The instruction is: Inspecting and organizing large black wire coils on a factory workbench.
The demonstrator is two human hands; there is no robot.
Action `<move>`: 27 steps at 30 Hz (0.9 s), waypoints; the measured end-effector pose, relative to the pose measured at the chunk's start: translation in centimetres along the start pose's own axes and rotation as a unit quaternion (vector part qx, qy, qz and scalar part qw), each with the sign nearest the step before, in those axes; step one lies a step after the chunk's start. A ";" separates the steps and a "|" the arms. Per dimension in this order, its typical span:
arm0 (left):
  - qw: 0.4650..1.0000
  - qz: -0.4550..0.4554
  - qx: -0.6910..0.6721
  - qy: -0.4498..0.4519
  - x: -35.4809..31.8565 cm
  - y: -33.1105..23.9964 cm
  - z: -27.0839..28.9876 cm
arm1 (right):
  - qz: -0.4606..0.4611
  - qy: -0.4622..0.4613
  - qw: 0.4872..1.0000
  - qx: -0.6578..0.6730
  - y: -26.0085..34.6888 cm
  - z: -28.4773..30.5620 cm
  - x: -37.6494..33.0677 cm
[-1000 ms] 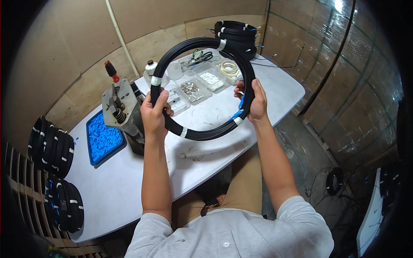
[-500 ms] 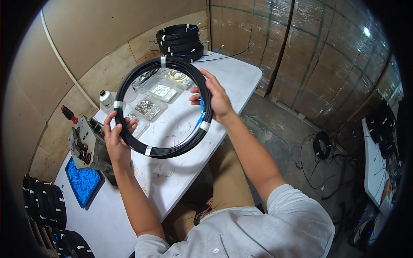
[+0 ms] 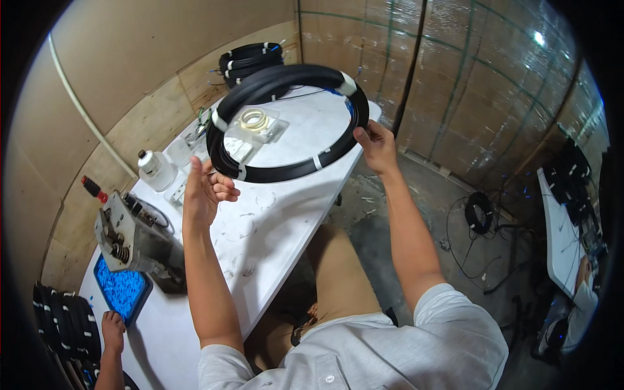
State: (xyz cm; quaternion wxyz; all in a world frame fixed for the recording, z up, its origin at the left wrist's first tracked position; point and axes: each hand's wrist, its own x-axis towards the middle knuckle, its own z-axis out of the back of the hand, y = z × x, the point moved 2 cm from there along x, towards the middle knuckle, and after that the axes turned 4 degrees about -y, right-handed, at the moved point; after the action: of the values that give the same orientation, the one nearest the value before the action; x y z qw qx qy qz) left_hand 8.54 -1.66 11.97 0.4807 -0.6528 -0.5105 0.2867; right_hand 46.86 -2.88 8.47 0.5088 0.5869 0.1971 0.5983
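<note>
A large coil of black cable [image 3: 283,172], bound with white tape bands, is held up tilted over the white table. My right hand [image 3: 379,149] grips its right side, thumb on the near face. A bit of blue shows on the coil's inner right side. My left hand [image 3: 207,193] is at the coil's lower left, open, thumb up and fingers loosely curled; whether the fingertips touch the cable I cannot tell.
Behind stands a stack of black coils [image 3: 250,58]. Left on the table [image 3: 253,227] are a white bottle [image 3: 156,170], a metal hand press [image 3: 140,237] and a tray of blue pieces [image 3: 123,286]. Another person's hand [image 3: 113,330] is near that tray. Wrapped cartons [image 3: 500,84] line the right.
The coil has swung up and right, tipping flatter. My left hand has loosened from its side; my right moved right with it. Another person's hand has appeared at lower left.
</note>
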 end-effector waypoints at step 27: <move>0.989 -0.089 0.110 -0.034 5.0 4.4 -6.1 | -0.022 0.012 0.901 0.434 1.5 5.0 -3.0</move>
State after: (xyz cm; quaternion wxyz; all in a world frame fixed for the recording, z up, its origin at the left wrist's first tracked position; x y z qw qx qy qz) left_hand 17.07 0.95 10.81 0.5555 -0.5377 -0.5477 0.3199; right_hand 50.20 -7.80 9.45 0.2144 0.7379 0.4556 0.4493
